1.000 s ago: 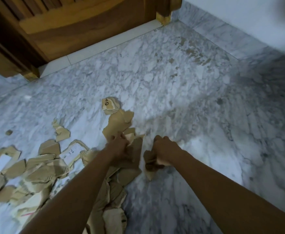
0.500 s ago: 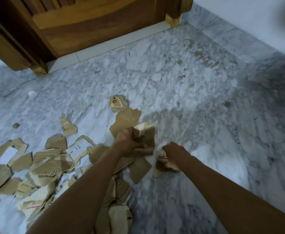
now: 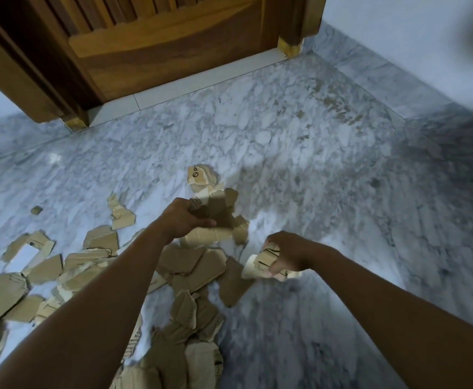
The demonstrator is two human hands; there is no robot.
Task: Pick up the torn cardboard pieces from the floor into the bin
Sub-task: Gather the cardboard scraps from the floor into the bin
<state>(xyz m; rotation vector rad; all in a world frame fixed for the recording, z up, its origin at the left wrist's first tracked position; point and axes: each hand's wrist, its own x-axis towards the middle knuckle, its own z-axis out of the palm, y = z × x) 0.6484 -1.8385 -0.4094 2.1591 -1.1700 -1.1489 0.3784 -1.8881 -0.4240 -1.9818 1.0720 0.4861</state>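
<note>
The left hand (image 3: pixel 183 217) clenches a wad of torn brown cardboard pieces (image 3: pixel 219 210) just above centre, and the wad juts from the fist toward 2 o'clock. The right hand (image 3: pixel 288 254), at 4 o'clock of it, grips a pale printed cardboard scrap (image 3: pixel 259 262). Its long axis runs 9-to-3, with the torn end toward 9. Loose brown cardboard shreds (image 3: pixel 100 240) litter the grey-white marble floor (image 3: pixel 313 164) from 6 round to 9 o'clock. A brown wooden door (image 3: pixel 159 46) stands at 12.

Cardboard pieces (image 3: pixel 190 265) partly beneath the left forearm (image 3: pixel 95 318) and beyond the bottom edge; door (image 3: pixel 173 51) top unseen.
</note>
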